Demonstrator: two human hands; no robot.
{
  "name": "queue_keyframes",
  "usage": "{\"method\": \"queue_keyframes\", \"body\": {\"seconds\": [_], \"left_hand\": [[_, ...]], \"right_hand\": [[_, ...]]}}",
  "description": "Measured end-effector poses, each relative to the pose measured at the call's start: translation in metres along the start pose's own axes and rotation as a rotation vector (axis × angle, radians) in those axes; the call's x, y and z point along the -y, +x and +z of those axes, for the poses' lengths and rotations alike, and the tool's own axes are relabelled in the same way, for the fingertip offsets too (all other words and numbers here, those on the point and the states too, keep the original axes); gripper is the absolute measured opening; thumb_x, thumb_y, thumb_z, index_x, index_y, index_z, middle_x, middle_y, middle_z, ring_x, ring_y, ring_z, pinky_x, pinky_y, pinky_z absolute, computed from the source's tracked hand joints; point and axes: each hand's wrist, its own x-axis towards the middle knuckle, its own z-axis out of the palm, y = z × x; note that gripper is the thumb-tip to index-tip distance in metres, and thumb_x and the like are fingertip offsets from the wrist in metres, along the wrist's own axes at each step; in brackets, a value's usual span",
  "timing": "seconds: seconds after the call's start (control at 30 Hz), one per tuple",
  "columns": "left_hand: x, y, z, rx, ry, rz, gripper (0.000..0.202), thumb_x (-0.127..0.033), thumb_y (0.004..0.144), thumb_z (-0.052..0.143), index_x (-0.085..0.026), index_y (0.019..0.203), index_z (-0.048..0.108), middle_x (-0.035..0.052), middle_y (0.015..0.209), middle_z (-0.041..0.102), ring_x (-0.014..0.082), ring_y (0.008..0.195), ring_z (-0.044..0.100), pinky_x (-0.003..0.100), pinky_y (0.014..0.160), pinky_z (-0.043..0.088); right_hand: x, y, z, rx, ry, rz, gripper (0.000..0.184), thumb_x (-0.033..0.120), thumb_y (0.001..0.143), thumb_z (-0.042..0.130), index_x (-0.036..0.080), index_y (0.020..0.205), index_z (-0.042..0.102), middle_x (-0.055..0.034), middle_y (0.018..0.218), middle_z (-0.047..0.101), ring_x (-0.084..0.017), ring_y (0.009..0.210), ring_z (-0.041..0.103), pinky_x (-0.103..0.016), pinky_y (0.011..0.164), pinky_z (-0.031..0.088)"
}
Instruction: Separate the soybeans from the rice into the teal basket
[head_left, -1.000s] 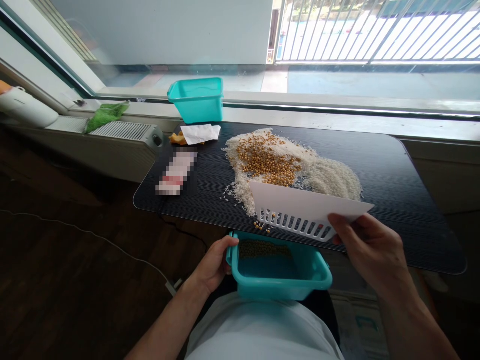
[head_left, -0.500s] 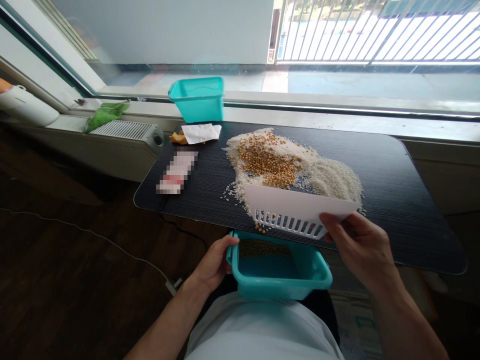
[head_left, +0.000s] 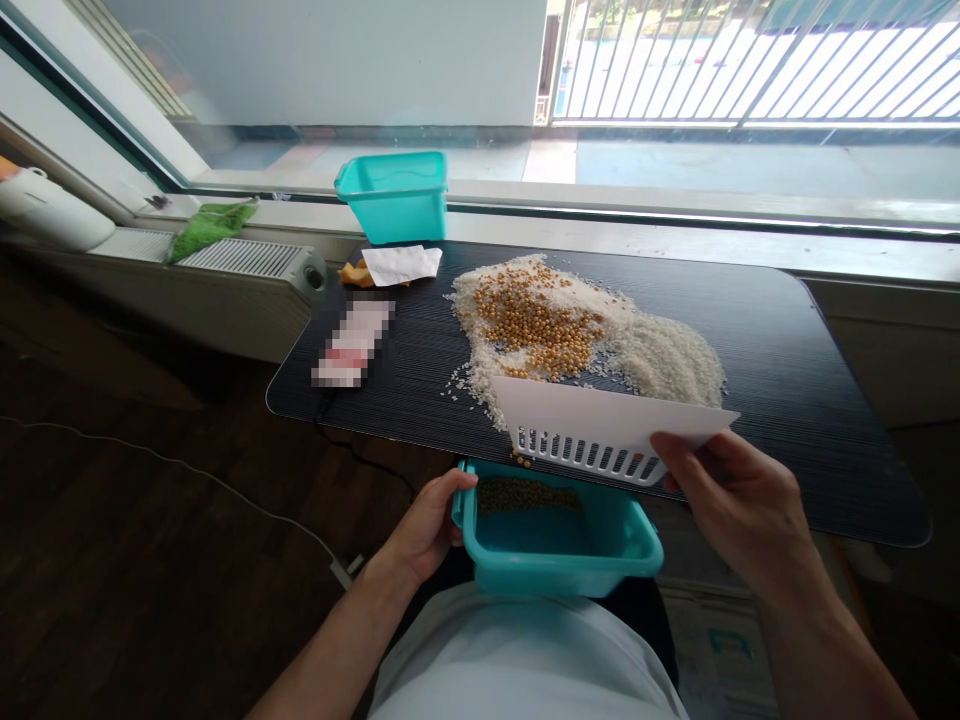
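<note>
My left hand (head_left: 433, 520) grips the left end of a teal plastic bin (head_left: 570, 575), thumb over its rim. The bin sits at my lap below the table's front edge, with a layer of small greenish beans (head_left: 529, 494) inside. My right hand (head_left: 739, 490) pinches the right end of a white slotted plastic divider (head_left: 611, 415), tilted over the table's front edge. Behind the divider spreads a pile of white rice (head_left: 667, 355) with yellow soybeans (head_left: 536, 325) on its left part. A few loose soybeans lie by the divider's lower left corner, near the bin.
Another teal bin (head_left: 397, 205) stands at the table's back left by the window. White paper (head_left: 403, 265) over something yellow and a blurred pinkish packet (head_left: 354, 343) lie on the dark table (head_left: 810, 400). A radiator (head_left: 247, 275) with a green cloth (head_left: 214, 228) is at left.
My right hand has shifted the slotted divider slightly to the right and toward me. My left hand and the bin stay nearly in place.
</note>
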Motion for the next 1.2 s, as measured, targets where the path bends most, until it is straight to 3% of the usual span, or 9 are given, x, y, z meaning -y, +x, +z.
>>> {"method": "queue_keyframes", "body": {"seconds": [0.27,0.47,0.67,0.83,1.03,1.2], "left_hand": [[-0.002,-0.003,0.004,-0.024,0.014,0.006,0.043,-0.042,0.047,0.084,-0.021,0.053,0.047,-0.0088,0.044,0.04,0.0051,0.038,0.033,0.022,0.04,0.018],[-0.001,-0.001,0.002,-0.026,0.014,0.009,0.043,-0.042,0.047,0.084,-0.022,0.053,0.046,-0.0091,0.044,0.041,0.0054,0.037,0.034,0.022,0.04,0.018],[-0.001,-0.001,0.002,-0.029,0.01,0.008,0.044,-0.042,0.047,0.084,-0.022,0.052,0.045,-0.0091,0.043,0.04,0.0054,0.038,0.033,0.022,0.04,0.018],[-0.001,-0.002,0.002,-0.018,0.022,0.02,0.043,-0.043,0.048,0.083,-0.021,0.053,0.046,-0.0088,0.044,0.04,0.0053,0.038,0.033,0.022,0.04,0.018],[-0.002,-0.003,0.005,-0.057,0.01,0.009,0.041,-0.041,0.045,0.082,-0.021,0.054,0.047,-0.0092,0.045,0.04,0.005,0.038,0.033,0.021,0.04,0.017],[-0.002,-0.002,0.004,-0.041,-0.002,0.015,0.041,-0.041,0.046,0.083,-0.021,0.054,0.048,-0.0088,0.045,0.041,0.0049,0.038,0.033,0.021,0.041,0.015]], "right_hand": [[0.002,-0.004,-0.003,-0.024,0.017,0.022,0.019,0.042,0.076,0.077,0.023,0.079,0.077,0.0016,0.06,0.065,-0.017,0.055,0.06,-0.031,0.057,0.053],[0.003,0.001,0.003,0.013,0.022,0.001,0.019,0.04,0.079,0.075,0.022,0.072,0.073,0.0024,0.058,0.061,-0.014,0.053,0.053,-0.027,0.051,0.045],[0.004,-0.001,0.001,0.013,0.027,-0.013,0.017,0.04,0.079,0.074,0.023,0.081,0.077,0.0023,0.061,0.064,-0.016,0.055,0.058,-0.028,0.056,0.051],[0.001,0.002,0.001,-0.023,-0.005,-0.038,0.018,0.04,0.079,0.076,0.023,0.074,0.073,0.0025,0.056,0.061,-0.015,0.052,0.055,-0.026,0.05,0.047],[-0.011,0.018,0.012,0.125,0.011,-0.104,0.022,0.042,0.076,0.076,0.02,0.075,0.073,0.0018,0.055,0.062,-0.013,0.048,0.052,-0.023,0.044,0.042],[-0.007,0.017,0.017,0.213,0.051,-0.099,0.022,0.042,0.079,0.075,0.02,0.077,0.072,0.0031,0.054,0.058,-0.012,0.047,0.05,-0.022,0.042,0.04]]}}
